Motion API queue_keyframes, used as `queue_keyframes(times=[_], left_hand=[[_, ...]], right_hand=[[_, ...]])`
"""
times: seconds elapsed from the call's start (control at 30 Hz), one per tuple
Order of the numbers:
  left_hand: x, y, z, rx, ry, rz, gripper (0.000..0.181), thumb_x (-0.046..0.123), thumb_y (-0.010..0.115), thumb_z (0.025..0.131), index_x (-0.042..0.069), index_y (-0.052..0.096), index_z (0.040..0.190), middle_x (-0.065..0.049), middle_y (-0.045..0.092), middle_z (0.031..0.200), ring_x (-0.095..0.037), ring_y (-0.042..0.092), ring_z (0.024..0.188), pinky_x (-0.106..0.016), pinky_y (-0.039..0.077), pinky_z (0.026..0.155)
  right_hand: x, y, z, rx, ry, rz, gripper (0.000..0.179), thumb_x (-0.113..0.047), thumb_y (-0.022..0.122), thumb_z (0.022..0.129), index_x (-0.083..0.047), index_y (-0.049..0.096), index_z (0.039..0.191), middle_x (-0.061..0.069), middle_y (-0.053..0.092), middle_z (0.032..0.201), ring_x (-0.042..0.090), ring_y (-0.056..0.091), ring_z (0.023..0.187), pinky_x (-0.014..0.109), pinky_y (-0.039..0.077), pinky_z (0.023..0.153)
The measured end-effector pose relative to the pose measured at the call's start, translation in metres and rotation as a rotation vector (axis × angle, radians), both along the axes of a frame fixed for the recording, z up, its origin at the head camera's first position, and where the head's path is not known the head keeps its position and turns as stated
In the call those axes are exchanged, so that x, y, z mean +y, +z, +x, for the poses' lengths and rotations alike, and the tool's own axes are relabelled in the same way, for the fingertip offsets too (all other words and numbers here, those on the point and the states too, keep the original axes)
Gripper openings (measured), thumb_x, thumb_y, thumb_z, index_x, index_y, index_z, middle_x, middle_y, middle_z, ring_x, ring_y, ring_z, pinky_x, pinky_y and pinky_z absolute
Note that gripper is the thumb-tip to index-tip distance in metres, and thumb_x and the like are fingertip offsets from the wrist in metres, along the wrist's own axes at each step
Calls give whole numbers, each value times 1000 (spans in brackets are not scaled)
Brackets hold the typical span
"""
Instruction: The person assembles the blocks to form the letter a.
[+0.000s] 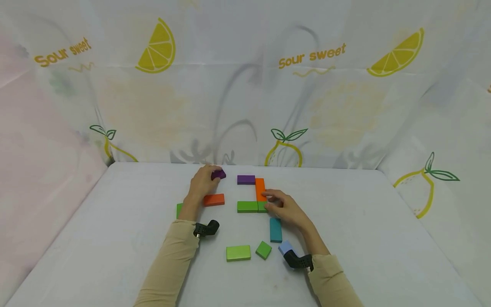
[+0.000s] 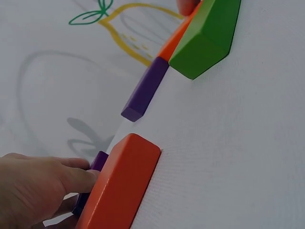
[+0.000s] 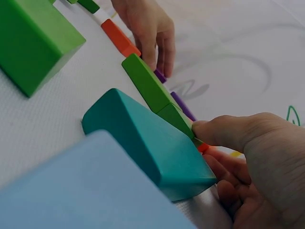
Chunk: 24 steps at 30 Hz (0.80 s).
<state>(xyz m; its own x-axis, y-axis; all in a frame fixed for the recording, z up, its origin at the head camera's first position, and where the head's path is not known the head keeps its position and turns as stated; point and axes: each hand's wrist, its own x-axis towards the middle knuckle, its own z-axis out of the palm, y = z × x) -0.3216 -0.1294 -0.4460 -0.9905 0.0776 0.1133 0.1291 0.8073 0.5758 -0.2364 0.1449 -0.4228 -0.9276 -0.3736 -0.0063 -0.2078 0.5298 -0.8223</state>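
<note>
At the back left of the table, my left hand (image 1: 201,184) pinches a dark purple block (image 1: 219,174) between thumb and fingers. Just in front of that hand lies a red-orange block (image 1: 214,200). My right hand (image 1: 288,209) is at the right corner of a joined shape, its thumb touching the end of a small green block (image 1: 262,207) and its forefinger beside an upright-lying orange block (image 1: 260,189). A longer green block (image 1: 247,207) adjoins the small one. A purple block (image 1: 246,179) meets the orange block's far end.
Below the right hand lie a teal block (image 1: 275,230) and a light blue block (image 1: 286,247), partly covered by the wrist camera. Nearer are a lime green block (image 1: 238,253) and a small green block (image 1: 263,250). Another green block (image 1: 179,209) is partly behind the left wrist.
</note>
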Motion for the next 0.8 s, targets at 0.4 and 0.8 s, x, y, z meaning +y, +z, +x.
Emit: queue_keyframes(times=[0.4,0.8], left_hand=[[-1,2,2,-4,-14,16,38,14,62,89,13,60,127,-15,54,133,-35,51,121,-54,43,98],[0,-2,0,18,-90,39,36,13,63,88,13,62,124,-14,57,131,-34,53,119,-53,42,99]], right_hand=[[9,-37,-20,23,-3,2,40,-22,61,91,-13,56,130,11,54,133,24,54,105,30,44,83],[8,-37,-19,31,-16,13,41,-16,61,92,-7,55,131,15,54,134,27,53,107,32,43,83]])
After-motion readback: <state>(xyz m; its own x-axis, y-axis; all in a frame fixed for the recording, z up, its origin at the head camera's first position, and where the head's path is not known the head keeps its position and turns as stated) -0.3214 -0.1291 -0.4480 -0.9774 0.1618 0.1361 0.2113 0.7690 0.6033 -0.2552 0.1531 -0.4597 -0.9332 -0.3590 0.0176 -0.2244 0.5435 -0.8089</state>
